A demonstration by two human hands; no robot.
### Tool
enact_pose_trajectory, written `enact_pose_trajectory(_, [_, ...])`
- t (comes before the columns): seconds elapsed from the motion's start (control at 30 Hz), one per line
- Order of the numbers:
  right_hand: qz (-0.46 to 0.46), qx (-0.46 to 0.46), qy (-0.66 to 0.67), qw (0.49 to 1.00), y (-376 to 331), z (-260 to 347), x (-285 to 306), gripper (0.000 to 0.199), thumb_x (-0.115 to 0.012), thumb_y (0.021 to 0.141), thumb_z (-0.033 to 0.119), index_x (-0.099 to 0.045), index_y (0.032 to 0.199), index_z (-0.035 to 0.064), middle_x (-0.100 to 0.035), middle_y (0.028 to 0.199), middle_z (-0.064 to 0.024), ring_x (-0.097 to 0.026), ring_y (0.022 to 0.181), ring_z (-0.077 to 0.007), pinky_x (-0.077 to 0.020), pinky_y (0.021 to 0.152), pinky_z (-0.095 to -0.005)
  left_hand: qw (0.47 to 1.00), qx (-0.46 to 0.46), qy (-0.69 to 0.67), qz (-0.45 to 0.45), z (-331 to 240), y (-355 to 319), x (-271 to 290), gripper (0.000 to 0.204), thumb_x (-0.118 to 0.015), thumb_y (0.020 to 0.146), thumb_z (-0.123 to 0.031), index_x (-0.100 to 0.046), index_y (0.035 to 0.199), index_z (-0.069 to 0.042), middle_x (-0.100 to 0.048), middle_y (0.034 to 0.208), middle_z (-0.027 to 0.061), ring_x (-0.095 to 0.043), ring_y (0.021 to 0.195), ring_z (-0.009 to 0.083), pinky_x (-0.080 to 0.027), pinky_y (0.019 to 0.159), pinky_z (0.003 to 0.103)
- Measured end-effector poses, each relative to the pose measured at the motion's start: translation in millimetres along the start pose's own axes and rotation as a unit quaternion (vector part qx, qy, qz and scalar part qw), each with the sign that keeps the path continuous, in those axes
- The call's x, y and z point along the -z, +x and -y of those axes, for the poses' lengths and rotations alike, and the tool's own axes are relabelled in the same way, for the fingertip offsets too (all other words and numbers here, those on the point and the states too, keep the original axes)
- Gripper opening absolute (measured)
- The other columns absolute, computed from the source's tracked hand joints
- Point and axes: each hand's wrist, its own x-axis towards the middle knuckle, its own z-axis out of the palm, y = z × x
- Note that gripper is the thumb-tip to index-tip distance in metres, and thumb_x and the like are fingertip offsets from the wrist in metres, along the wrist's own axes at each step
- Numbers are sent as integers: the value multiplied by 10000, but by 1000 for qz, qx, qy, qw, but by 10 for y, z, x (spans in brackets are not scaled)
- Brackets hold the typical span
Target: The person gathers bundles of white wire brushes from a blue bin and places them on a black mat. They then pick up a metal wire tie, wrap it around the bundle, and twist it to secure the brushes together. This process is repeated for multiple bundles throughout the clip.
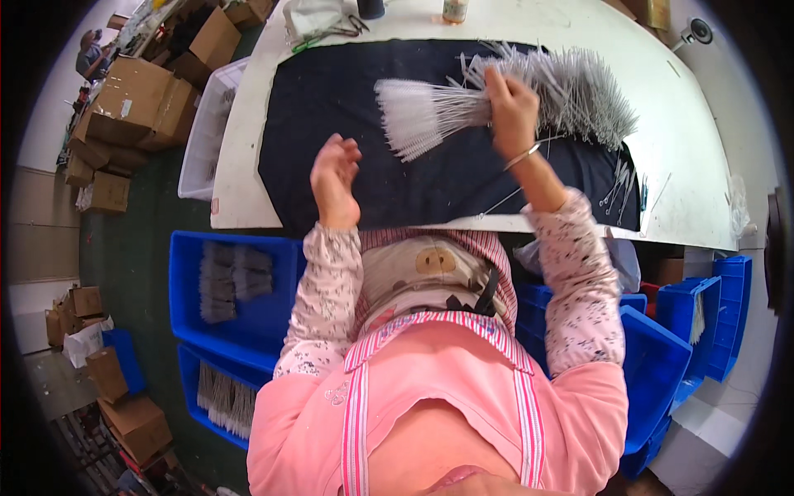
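Note:
My right hand (pixel 514 112) is closed round the wire stems of a bundle of straw brushes (pixel 409 116), held over the dark cloth (pixel 331 107) with the white bristle ends fanned out to the left. Just behind that hand lies a large pile of similar wire brushes (pixel 579 91), stems and loops pointing to the right. My left hand (pixel 335 182) is raised above the cloth's left side, its fingers loosely bent and apart, with nothing seen in it. A few single brushes (pixel 616 186) lie at the cloth's right end.
Scissors (pixel 331 35) and a small bottle (pixel 454 10) are at the white table's (pixel 240 182) far edge. Blue bins with brushes (pixel 186 289) stand low at my left; more blue bins (pixel 653 347) are at my right. Cardboard boxes (pixel 141 99) and a person (pixel 91 56) are farther left.

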Motion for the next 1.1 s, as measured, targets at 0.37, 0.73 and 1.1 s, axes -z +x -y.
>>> enact_pose_trajectory(0.37, [40,-435,502,746,-1621,-571,-664,247,-433,985,219,-586,1042,34,-636,866,-46,-584,701,-124,-483,626,-247,954,-84,240,159,557,-604,-455,403,-699,852,-213,-567,1153,19,-635,981,40,-586,881,97,-465,820,249])
enact_pose_trajectory(0.73, [130,-121,186,966,-1232,-43,-327,295,-688,835,151,-602,1063,-16,-613,844,-41,-569,584,-64,-487,506,-202,952,183,46,241,-48,-553,-277,187,-628,892,-168,-583,1027,-47,-639,918,71,-609,771,121,-512,593,258])
enact_pose_trajectory(1.1, [180,-169,285,926,-1092,-39,-425,151,-669,861,133,-613,910,2,-609,781,-5,-560,685,-46,-469,574,-198,957,159,65,233,-27,-587,-273,339,-631,862,-81,-516,1176,-24,-607,844,50,-550,695,94,-440,523,211])
